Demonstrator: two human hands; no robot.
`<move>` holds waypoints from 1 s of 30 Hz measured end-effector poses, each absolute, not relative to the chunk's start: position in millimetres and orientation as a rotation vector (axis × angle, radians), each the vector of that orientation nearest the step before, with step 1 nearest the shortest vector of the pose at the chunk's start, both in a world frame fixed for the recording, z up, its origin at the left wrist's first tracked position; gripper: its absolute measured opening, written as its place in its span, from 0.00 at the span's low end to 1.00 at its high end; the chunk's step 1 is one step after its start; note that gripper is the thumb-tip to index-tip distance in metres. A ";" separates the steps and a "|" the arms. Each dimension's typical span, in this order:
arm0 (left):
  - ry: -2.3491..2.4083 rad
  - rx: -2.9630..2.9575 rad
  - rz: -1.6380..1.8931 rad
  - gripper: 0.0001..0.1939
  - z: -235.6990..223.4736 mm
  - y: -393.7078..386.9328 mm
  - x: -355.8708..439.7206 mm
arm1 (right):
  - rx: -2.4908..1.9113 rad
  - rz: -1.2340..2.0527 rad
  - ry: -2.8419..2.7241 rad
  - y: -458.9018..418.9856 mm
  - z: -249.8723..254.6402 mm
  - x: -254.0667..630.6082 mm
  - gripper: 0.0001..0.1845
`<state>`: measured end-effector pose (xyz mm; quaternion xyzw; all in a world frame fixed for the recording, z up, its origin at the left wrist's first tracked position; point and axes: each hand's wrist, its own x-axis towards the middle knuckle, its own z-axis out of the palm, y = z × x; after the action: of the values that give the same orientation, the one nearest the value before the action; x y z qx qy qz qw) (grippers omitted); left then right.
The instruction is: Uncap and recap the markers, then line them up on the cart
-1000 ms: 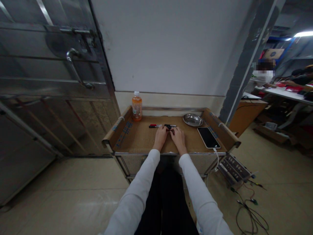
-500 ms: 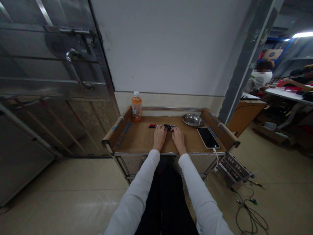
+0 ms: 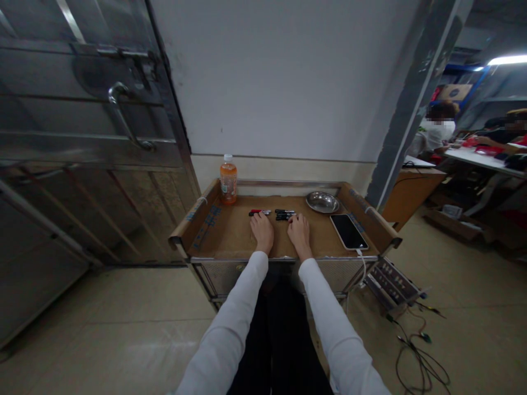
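On the cardboard-lined top of a cart lie two small groups of pens. The left group holds a red pen [image 3: 260, 211] with a black pen beside it. My left hand [image 3: 262, 233] lies just in front of this group, fingers stretched forward and slightly apart, fingertips at the pens' near side. Several black pens [image 3: 284, 214] lie side by side in the right group. My right hand [image 3: 299, 232] is at their right end, fingers bent down and closed on the end of the nearest black pen. Its fingertips are partly hidden.
An orange drink bottle [image 3: 228, 181] stands at the back left of the cart [image 3: 230, 236]. A steel dish [image 3: 323, 202] and a phone [image 3: 348, 232] with a white cable are on the right. Rolled cardboard sides edge the top. A wall rises behind; people sit far right.
My left hand has moved left, from the black pens to the group with the red pen, and its fingers have spread. My right hand has stayed by the black pens.
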<state>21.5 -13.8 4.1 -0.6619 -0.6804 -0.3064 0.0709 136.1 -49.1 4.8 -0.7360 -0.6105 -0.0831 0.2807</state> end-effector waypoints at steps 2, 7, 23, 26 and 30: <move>-2.008 -1.989 -0.950 0.18 2.7 -12.4 21.2 | -1.956 -0.195 -1.639 -49.1 5.2 136.1 0.14; -1.956 -2.036 -0.950 0.19 -1.0 -10.5 20.8 | -1.788 -0.088 -1.787 -49.2 7.0 135.9 0.15; -2.086 -1.955 -0.916 0.15 5.6 -14.0 23.9 | -1.797 -0.093 -1.789 -47.8 7.6 135.6 0.16; -2.141 -1.915 -0.906 0.15 7.3 -16.0 23.2 | -1.803 -0.113 -1.752 -47.3 7.2 135.3 0.15; -2.140 -1.903 -0.937 0.16 9.8 -17.6 20.8 | -1.798 -0.123 -1.715 -46.1 5.2 135.4 0.16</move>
<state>20.8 -17.6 9.8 -0.6302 -0.7088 -0.3102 0.0645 135.4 -46.1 5.2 -0.6845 -0.6528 -0.0469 0.3211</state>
